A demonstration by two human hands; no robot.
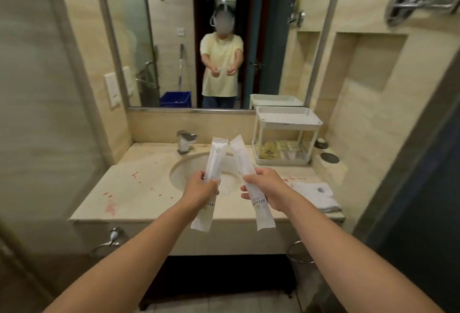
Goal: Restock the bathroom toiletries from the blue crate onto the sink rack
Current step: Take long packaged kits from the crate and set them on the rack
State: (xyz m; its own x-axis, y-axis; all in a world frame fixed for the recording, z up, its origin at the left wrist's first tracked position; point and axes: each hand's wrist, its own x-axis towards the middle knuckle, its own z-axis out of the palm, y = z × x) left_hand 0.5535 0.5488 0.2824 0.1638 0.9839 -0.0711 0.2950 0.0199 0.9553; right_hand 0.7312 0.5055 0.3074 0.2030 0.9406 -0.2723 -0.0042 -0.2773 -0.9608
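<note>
Left hand point(200, 189) grips white packet point(212, 178), right hand point(267, 189) grips second packet point(245, 170), both above sink point(184, 175); rack point(286, 136) at right

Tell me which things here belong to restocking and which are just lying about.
Job: white packet in left hand, second packet in right hand, two-tier white rack, blue crate (mirror reflection).
Lying about: folded white towel, faucet, dark round disc.
</note>
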